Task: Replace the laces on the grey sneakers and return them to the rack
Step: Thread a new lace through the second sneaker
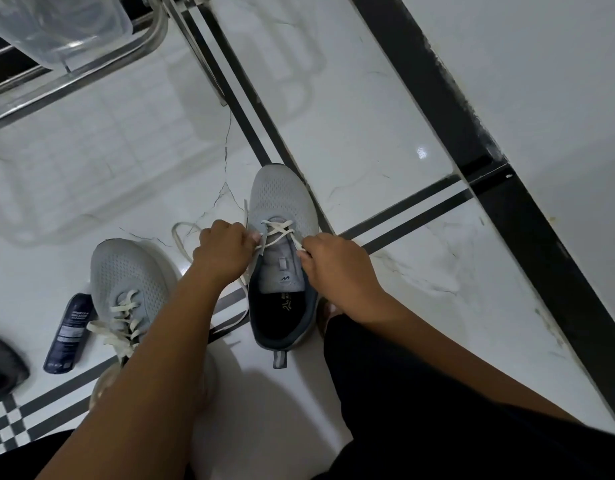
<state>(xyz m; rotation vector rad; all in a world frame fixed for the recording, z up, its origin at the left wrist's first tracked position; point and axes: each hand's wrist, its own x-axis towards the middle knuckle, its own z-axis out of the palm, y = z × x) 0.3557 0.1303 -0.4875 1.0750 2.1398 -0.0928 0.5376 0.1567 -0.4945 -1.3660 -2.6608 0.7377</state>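
Note:
Two grey mesh sneakers stand on the white floor, toes pointing away from me. The right sneaker (282,202) has a cream lace (276,230) crossed through only its lowest eyelets. My left hand (226,249) pinches one end of that lace at the shoe's left side, and slack loops out to the left over the floor. On the shoe's right side my right hand (337,268) pinches the other end. The left sneaker (126,271) is laced with a cream lace; my left forearm hides its heel.
A metal shoe rack (91,64) with a clear plastic tub (56,26) stands at the top left. A dark blue bottle (68,334) lies left of the left sneaker, with a dark object (1,368) at the left edge. A black-trimmed wall runs along the right.

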